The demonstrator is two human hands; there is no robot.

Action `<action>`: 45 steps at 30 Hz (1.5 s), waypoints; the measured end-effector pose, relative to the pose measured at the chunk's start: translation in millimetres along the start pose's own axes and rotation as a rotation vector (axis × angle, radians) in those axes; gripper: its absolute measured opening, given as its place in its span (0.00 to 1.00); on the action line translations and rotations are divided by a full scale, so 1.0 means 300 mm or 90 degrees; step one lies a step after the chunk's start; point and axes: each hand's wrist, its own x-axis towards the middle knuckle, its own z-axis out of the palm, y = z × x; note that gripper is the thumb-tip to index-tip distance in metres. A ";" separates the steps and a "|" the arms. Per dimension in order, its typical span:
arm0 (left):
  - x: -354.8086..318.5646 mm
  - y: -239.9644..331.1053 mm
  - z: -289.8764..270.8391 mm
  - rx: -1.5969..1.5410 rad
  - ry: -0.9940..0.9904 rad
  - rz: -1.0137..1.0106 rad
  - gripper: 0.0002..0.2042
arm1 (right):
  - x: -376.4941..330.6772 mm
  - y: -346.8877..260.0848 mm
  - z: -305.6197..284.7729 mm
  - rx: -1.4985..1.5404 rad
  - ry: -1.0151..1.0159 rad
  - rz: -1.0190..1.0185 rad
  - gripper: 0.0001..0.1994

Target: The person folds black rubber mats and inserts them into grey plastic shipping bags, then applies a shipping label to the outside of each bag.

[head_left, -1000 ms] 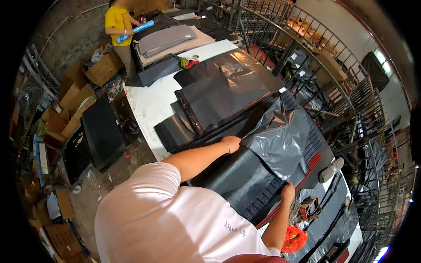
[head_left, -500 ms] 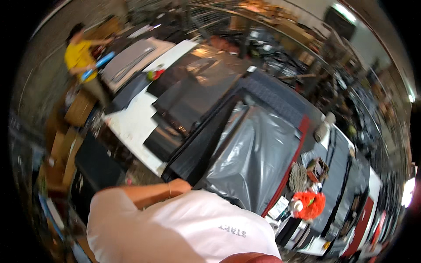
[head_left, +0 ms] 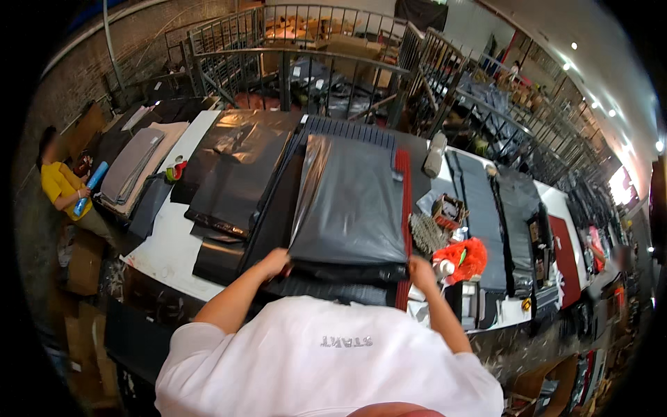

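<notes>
A large dark grey plastic bag lies flat in front of me, smooth and taut, with something flat and black showing at its near edge. My left hand is closed on its near left corner. At the near right corner, my right hand is closed on the bag's edge; the fingertips are partly hidden. Under the bag is a stack of dark ribbed mats, and a red ribbed strip shows along its right side.
Further dark plastic sheets lie to the left on the white table. To the right are a small box, a grey coiled bundle and a red-orange plastic bag. Metal railings stand behind. A person in yellow holds a blue roll.
My view has swung round, and my right hand now shows at the bag's right corner. The bag looks flatter and straighter. The person in yellow appears farther left.
</notes>
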 end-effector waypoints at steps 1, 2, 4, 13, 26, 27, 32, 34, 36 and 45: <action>-0.063 0.024 0.071 -0.149 0.011 -0.034 0.14 | -0.081 0.063 0.040 0.027 0.036 0.066 0.11; -0.082 -0.107 0.099 -0.122 0.071 0.050 0.15 | -0.123 0.004 0.068 0.058 0.088 0.052 0.10; -0.166 -0.110 0.198 0.066 0.258 0.151 0.13 | -0.225 0.012 0.117 0.185 0.141 0.083 0.10; -0.360 -0.112 0.225 -0.224 0.216 -0.017 0.20 | -0.352 0.068 0.152 0.466 -0.100 0.279 0.18; -0.461 -0.107 0.289 -0.164 0.338 0.028 0.12 | -0.380 -0.304 0.022 -0.145 0.244 0.080 0.13; -0.475 -0.118 0.287 -0.190 0.334 0.029 0.10 | -0.364 -0.388 -0.002 -0.055 0.231 0.039 0.12; -0.471 -0.130 0.235 -0.130 0.321 0.143 0.07 | -0.242 -0.675 0.125 0.299 -0.137 -0.124 0.13; -0.464 -0.105 0.234 -0.153 0.325 0.150 0.09 | -0.217 -0.816 0.190 0.301 -0.266 -0.174 0.13; -0.466 -0.101 0.229 -0.145 0.311 0.165 0.13 | -0.202 -0.910 0.255 0.283 -0.309 -0.250 0.13; -0.509 -0.042 0.189 -0.413 0.147 -0.004 0.13 | -0.213 -0.974 0.418 0.025 -0.192 -0.430 0.09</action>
